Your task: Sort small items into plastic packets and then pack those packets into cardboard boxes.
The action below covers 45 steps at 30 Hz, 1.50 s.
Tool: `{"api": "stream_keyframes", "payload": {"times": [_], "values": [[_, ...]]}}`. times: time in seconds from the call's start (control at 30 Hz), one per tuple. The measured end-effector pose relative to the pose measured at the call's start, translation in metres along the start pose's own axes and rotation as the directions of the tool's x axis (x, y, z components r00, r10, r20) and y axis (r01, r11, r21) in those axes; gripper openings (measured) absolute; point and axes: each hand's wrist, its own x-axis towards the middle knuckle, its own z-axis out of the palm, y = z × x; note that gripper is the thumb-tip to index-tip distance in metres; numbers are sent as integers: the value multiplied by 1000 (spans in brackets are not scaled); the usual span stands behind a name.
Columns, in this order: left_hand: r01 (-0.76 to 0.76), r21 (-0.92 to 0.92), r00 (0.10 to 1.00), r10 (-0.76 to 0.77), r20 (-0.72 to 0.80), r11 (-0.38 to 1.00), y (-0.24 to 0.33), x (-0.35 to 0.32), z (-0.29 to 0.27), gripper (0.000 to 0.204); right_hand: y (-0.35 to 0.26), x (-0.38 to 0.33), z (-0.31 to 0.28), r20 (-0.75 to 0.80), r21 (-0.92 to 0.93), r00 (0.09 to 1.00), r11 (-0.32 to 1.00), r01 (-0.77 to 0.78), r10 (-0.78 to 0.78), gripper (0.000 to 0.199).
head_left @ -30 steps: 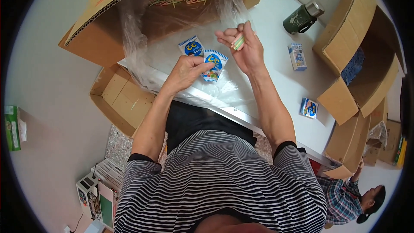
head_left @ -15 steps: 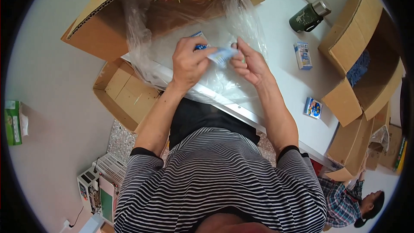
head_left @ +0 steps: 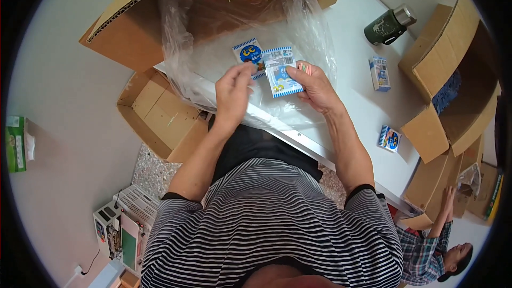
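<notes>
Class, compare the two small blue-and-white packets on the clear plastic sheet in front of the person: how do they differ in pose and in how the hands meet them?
The packet in the right hand is pinched by the right hand and shows a pale printed face; the packet on the sheet shows a blue circle design. The left hand reaches beside the held packet, partly overlapping the lying one. Both are small, rectangular, blue and white.

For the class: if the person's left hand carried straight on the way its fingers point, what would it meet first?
Most likely the small blue packet lying on the clear plastic sheet just beyond the left hand; its fingertips already look close to it, though depth is hard to judge. The cardboard box lies further on.
</notes>
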Motion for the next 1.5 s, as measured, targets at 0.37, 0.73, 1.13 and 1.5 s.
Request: {"api": "stream_keyframes", "payload": {"times": [0.37,0.73,1.13,1.5], "values": [[233,-80,941,-204,270,969,-3,7,6,27,14,6,2,52,-235,992,964,126,-117,28],[-98,266,885,-38,464,959,-3,15,-2,25,-15,27,-18,-108,438,922,815,381,-373,38],[7,71,953,-28,300,997,-11,17,15,25,6,28,-20,-6,444,927,829,339,-376,36],[-136,189,939,65,338,973,-26,20,10,27,-10,27,-20,-9,391,834,766,510,-551,39]]}}
